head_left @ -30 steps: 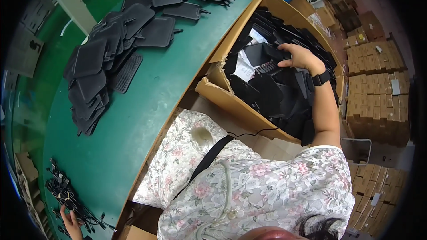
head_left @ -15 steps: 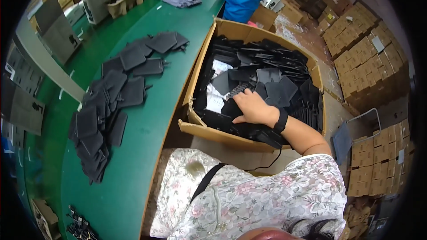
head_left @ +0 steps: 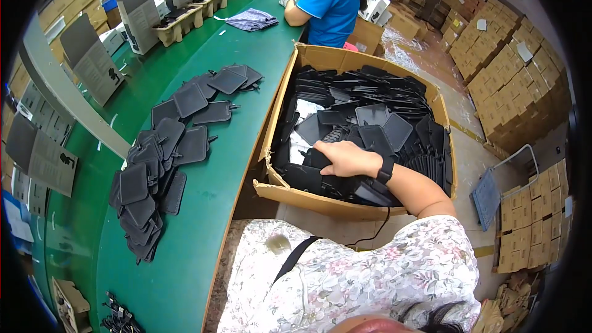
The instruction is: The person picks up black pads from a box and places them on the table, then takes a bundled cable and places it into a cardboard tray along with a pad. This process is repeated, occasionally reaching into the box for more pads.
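My right hand, with a dark band on its wrist, reaches into a large open cardboard box. Its fingers and thumb are curled over the edges of a black flat plate in the near left part of the box. Many more black flat plates fill the box, some lying loose and others stacked in rows. My left hand is out of view. To the left of the box, a long heap of similar black square plates, several with a short stub, lies on the green table.
A person in a blue shirt and gloves stands at the table's far end beside a folded cloth. Opened cartons and a pulp tray line the left. Black cables lie near left. Stacked boxes and a trolley stand right.
The whole view has shifted slightly. My right hand stays in the box, its fingers drawn closer around the plate. The other person's gloved hand has come into view at the table.
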Demonstrator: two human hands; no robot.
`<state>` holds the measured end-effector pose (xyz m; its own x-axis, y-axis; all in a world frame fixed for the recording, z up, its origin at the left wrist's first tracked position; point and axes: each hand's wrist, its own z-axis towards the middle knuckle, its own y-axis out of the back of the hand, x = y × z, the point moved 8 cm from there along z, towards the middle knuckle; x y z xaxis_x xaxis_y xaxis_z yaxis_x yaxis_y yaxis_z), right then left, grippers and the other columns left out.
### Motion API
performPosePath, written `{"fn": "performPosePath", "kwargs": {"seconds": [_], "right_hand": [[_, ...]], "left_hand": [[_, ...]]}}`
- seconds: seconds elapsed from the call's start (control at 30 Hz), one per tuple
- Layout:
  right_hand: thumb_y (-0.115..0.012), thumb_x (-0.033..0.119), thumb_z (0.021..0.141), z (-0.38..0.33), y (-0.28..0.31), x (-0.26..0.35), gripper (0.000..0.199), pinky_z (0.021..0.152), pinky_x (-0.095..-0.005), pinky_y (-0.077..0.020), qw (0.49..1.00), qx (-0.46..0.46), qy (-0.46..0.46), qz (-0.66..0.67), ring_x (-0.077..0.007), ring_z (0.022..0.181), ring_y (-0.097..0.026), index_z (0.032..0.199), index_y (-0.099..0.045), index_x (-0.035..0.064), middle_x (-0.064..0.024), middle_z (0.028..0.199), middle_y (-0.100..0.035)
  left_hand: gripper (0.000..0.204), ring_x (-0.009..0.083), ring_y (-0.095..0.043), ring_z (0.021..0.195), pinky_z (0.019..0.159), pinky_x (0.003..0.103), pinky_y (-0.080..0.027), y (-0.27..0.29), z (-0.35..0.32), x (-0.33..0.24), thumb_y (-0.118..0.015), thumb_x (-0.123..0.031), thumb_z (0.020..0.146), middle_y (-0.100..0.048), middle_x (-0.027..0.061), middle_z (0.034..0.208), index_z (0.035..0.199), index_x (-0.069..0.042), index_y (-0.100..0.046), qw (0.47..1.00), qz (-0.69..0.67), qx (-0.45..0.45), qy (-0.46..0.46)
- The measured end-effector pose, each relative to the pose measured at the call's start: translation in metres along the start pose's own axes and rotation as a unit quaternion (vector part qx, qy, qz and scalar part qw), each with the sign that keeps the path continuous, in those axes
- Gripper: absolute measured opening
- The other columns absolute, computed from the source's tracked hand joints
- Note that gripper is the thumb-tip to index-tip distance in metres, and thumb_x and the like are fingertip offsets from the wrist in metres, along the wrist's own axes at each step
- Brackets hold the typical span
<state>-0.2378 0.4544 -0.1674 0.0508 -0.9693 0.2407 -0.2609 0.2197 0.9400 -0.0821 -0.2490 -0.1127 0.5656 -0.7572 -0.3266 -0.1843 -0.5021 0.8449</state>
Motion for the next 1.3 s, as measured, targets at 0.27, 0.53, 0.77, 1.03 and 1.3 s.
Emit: {"fn": "performPosePath", "kwargs": {"seconds": [0.27, 0.53, 0.77, 1.03, 1.3], "right_hand": [[-0.073, 0.021, 0.073, 0.002, 0.063, -0.059, 0.056, 0.081, -0.0361, -0.0466, 0.979, -0.163, -0.042, 0.111, -0.0333, 0.097, -0.059, 0.116, -0.043, 0.0023, -0.0232, 0.102, -0.058], [-0.072, 0.019, 0.073, 0.001, 0.128, -0.104, 0.052, 0.081, -0.0344, -0.0466, 0.919, -0.339, -0.04, 0.197, -0.03, 0.095, -0.06, 0.113, -0.045, -0.0013, -0.0203, 0.1, -0.061], [-0.071, 0.016, 0.075, 0.018, 0.153, -0.11, 0.053, 0.084, -0.0311, -0.0454, 0.922, -0.333, -0.087, 0.177, -0.0203, 0.098, -0.058, 0.118, -0.045, 0.0009, -0.0147, 0.108, -0.059], [-0.071, 0.017, 0.074, 0.018, 0.14, -0.097, 0.052, 0.083, -0.0317, -0.0454, 0.94, -0.307, -0.085, 0.125, -0.0203, 0.097, -0.058, 0.117, -0.047, 0.0009, -0.014, 0.108, -0.059], [-0.071, 0.017, 0.075, 0.032, 0.166, -0.078, 0.047, 0.083, -0.029, -0.0456, 0.877, -0.385, 0.015, 0.285, -0.0155, 0.093, -0.057, 0.113, -0.051, 0.0002, -0.0086, 0.104, -0.059]], "left_hand": [[0.047, 0.0318, -0.05, 0.109, 0.09, 0.036, -0.04, -0.001, -0.004, -0.001, -0.054, -0.03, 0.091, -0.05, 0.0211, 0.122, 0.126, -0.001, -0.044, 1.0, -0.007, 0.011, 0.014], [0.047, 0.0305, -0.05, 0.109, 0.089, 0.036, -0.04, -0.002, -0.002, 0.003, -0.054, -0.031, 0.091, -0.05, 0.0204, 0.123, 0.126, -0.001, -0.043, 0.999, 0.04, 0.007, -0.003], [0.048, 0.0244, -0.053, 0.091, 0.079, 0.033, -0.043, -0.005, 0.02, 0.048, -0.055, -0.031, 0.091, -0.053, 0.0174, 0.118, 0.128, -0.003, -0.042, 1.0, 0.016, 0.011, 0.005], [0.048, 0.0186, -0.048, 0.072, 0.067, 0.031, -0.044, -0.005, 0.028, 0.065, -0.055, -0.029, 0.09, -0.055, 0.0139, 0.111, 0.13, -0.005, -0.041, 1.0, 0.023, -0.002, -0.018], [0.049, 0.0256, -0.052, 0.1, 0.084, 0.033, -0.042, -0.005, 0.016, 0.031, -0.056, -0.029, 0.09, -0.052, 0.0168, 0.121, 0.129, -0.003, -0.04, 0.998, 0.052, -0.003, -0.031]]}}
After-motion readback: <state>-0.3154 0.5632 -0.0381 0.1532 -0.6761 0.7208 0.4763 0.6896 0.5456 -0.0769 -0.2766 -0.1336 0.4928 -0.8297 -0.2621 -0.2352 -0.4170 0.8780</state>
